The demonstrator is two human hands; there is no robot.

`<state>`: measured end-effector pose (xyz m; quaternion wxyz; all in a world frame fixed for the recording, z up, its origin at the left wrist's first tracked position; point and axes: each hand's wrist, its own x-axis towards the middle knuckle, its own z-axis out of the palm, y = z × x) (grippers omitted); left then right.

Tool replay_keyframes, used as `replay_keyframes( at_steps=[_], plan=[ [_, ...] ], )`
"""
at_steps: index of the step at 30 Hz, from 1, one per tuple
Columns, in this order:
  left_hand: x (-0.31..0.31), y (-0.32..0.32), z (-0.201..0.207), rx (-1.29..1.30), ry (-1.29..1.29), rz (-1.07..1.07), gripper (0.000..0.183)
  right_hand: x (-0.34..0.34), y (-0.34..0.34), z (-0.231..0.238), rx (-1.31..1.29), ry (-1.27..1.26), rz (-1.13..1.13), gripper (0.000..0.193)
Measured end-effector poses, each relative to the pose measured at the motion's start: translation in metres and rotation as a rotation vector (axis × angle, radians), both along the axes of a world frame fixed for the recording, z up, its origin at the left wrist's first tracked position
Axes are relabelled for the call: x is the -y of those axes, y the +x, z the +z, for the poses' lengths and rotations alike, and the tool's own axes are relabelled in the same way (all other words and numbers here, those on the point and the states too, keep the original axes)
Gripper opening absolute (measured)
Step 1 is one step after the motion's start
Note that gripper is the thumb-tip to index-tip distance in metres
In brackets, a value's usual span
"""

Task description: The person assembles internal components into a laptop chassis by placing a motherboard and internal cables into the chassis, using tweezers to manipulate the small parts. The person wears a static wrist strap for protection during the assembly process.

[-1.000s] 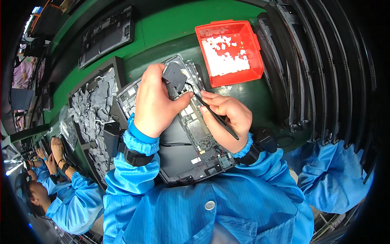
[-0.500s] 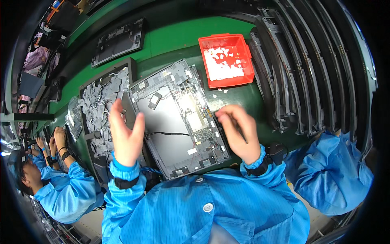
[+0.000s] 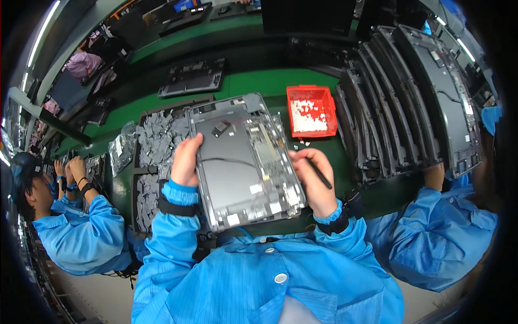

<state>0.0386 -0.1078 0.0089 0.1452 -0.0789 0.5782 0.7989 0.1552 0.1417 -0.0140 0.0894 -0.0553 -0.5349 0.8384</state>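
Observation:
In both hands' reach is an opened grey electronics housing [image 3: 226, 181] with an exposed circuit board [image 3: 268, 151] along its right half. A small black module [image 3: 220, 128] rests in its upper left, and a dark cable runs across its bare metal area. My left hand [image 3: 186, 161] is closed on the housing's left edge, thumb on top. At the right edge, my right hand [image 3: 317, 178] is closed round a slim dark stick-like tool [image 3: 320, 175]; its fingertips are at the housing's rim. The tool's tip is hidden.
A red bin [image 3: 311, 112] of small white pieces stands beyond the housing. Left lies a tray [image 3: 144, 170] of grey scraps, beside a clear plastic bag [image 3: 123, 149]. Several housings [image 3: 386, 108] stand in a row at right, where a co-worker's hand [image 3: 433, 176] touches one. Another co-worker sits left.
My left hand has come from the air onto the housing's left edge. The housing looks lifted and turned more upright. The dark tool now shows in my right hand. The view has shifted.

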Motion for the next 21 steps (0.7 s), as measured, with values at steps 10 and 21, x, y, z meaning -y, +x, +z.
replay_keyframes(
  at_steps=[10, 21],
  plan=[
    [-0.09, -0.136, 0.024, -0.282, 0.422, 0.111, 0.033, 0.005, -0.155, 0.05, -0.092, -0.573, -0.327, 0.024],
    [0.001, -0.307, -0.055, 0.323, -0.396, 0.905, 0.036, -0.038, -0.261, 0.044, -0.042, -0.269, -0.567, 0.013]
  ],
)
